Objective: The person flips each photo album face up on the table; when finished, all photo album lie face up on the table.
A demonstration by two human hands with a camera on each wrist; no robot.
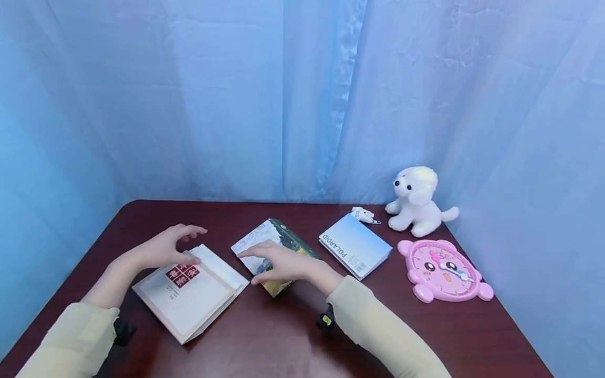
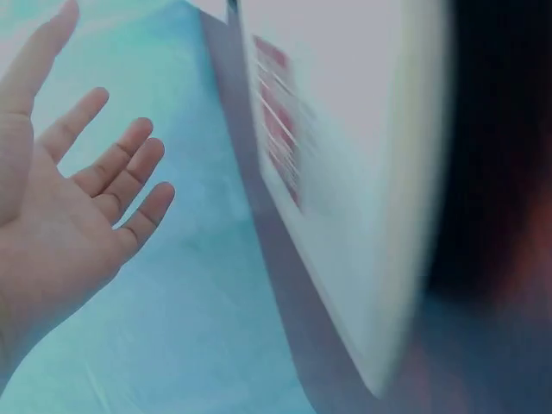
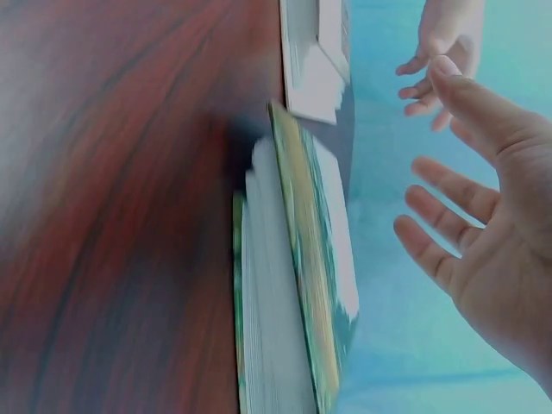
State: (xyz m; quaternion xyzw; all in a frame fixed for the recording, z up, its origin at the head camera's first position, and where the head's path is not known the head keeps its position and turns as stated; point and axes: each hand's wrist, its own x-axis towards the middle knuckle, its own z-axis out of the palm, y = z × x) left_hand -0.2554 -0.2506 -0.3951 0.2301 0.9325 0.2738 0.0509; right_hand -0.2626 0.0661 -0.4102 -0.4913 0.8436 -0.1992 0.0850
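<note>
My left hand [image 1: 163, 248] hovers over the far side of a white book [image 1: 189, 302] with a red square of characters on its cover. In the left wrist view the fingers of that hand are loosely spread, with nothing in them. Above a second book [image 1: 283, 239], with a green, white and yellow picture cover, is my right hand [image 1: 279, 261]. The right wrist view shows that palm bare and the fingers apart from the book, whose cover [image 3: 302, 241] stands slightly lifted off its pages [image 3: 272, 285].
Right of the picture book lies a blue and white POLAROID album [image 1: 354, 247], a small white plush keychain [image 1: 363, 214] behind it. Farther right are a white plush dog [image 1: 416, 202] and a pink clock [image 1: 444, 270]. Blue curtains [image 1: 236, 105] surround the dark red table [image 1: 264, 346].
</note>
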